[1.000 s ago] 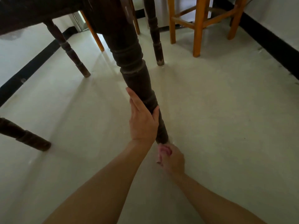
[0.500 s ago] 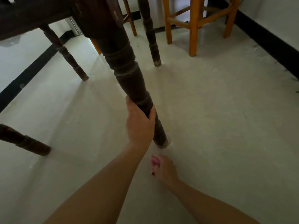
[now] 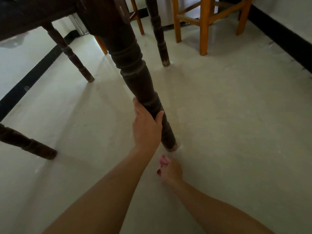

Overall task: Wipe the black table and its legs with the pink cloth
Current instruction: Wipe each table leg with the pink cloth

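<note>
- Cloth (image 3: pixel 163 160), pink and bunched small, is sitting in my right hand (image 3: pixel 171 172). My fingers are curling tightly round it, so only a little wad is poking out at the top of my fist.
- That hand is hanging low over the floor (image 3: pixel 236 115), just in front of the foot of the nearest table leg (image 3: pixel 135 78) and apart from it. I cannot tell whether my knuckles are touching the floor.
- My left hand (image 3: pixel 146 127) is gripping that same leg on its lower section. My thumb is wrapping round the right side and my fingers are going round the left, out of sight behind the wood.
- The leg is dark, turned into rings and bulges, and is slanting down through the middle of my view, with its foot resting on the floor.
- The table (image 3: pixel 33 16) is stretching over the upper left, where I am looking at its dark underside and edge.
- Three more dark legs are standing on the floor: one at the left edge (image 3: pixel 25 144), one farther back on the left (image 3: pixel 69 53), and one behind the gripped leg (image 3: pixel 160 36).
- An orange wooden stool (image 3: pixel 204 26) is standing beyond the table, near the right wall.
- Two further orange legs (image 3: pixel 136 16) are showing behind the table.
- A black skirting strip (image 3: pixel 278 34) is running along the foot of the right wall, and another along the left.
</note>
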A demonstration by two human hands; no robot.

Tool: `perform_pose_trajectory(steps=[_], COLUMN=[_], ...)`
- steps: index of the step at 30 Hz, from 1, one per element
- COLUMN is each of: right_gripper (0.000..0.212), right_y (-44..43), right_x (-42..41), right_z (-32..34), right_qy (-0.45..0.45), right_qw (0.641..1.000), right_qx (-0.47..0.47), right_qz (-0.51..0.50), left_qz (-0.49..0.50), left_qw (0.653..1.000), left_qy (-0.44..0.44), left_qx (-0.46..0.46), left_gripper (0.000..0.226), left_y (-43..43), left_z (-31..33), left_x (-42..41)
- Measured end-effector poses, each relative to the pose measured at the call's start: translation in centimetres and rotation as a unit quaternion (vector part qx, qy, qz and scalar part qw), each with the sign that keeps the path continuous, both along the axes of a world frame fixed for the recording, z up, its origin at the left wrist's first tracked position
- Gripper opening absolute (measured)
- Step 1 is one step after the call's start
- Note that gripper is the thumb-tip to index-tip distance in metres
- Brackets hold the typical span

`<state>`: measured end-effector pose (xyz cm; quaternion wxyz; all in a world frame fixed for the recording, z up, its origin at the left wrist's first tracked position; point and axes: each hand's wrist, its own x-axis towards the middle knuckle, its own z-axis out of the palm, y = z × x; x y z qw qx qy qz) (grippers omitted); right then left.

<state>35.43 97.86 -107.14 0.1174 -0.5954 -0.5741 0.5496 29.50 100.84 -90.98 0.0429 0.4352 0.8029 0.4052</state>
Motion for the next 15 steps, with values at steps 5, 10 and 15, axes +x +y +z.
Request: perform_pose_trajectory(steps=[5, 10, 15], right_gripper=[0.021, 0.022, 0.023], right_y=[2.3, 2.6, -1.9], right_x=[1.1, 5.7, 12.6], right_z=[2.7, 5.3, 11.3], right_qy=[0.015, -0.056, -0.133], right_qw=[0.997, 0.991, 0.988], right_qx=[0.08, 0.106, 0.006], right_qz=[-0.002, 0.066, 0.08], left_qz=[-0.025, -0.041, -0.129], left_qw=[1.0, 0.992, 0.928], left_qy=[-0.003, 0.012, 0.081], left_qx=[0.008, -0.116, -0.339], left_gripper=[0.076, 0.07, 0.053], left_y=[-0.1, -2.2, -8.8], left_z=[0.0, -0.6, 2.9], left_x=[-0.4, -1.2, 0.4])
